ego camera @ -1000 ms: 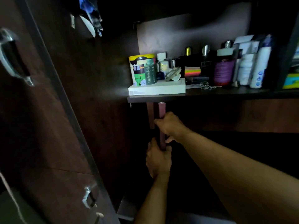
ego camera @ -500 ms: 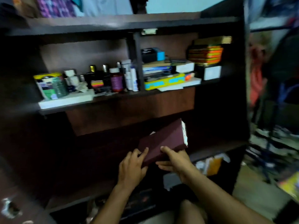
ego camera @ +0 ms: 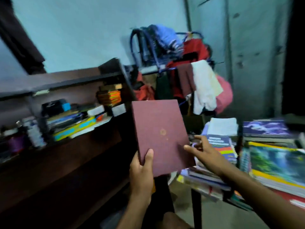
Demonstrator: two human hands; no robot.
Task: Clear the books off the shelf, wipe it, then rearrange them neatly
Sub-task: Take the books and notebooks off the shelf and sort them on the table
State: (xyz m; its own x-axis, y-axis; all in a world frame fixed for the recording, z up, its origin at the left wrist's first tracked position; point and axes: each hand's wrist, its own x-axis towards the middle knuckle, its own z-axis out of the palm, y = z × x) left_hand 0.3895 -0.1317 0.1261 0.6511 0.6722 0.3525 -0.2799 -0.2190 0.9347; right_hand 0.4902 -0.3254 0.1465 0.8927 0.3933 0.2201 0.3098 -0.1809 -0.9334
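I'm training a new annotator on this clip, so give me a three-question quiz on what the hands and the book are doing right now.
1. True or false: the left hand grips the maroon book at its lower left corner.
2. Which fits the right hand? A) curled round the book's spine B) fingers spread, at the book's right edge C) resting on the shelf
3. Fill in: to the right of the held book lie stacks of ____.

Key: 1 true; 2 B; 3 books
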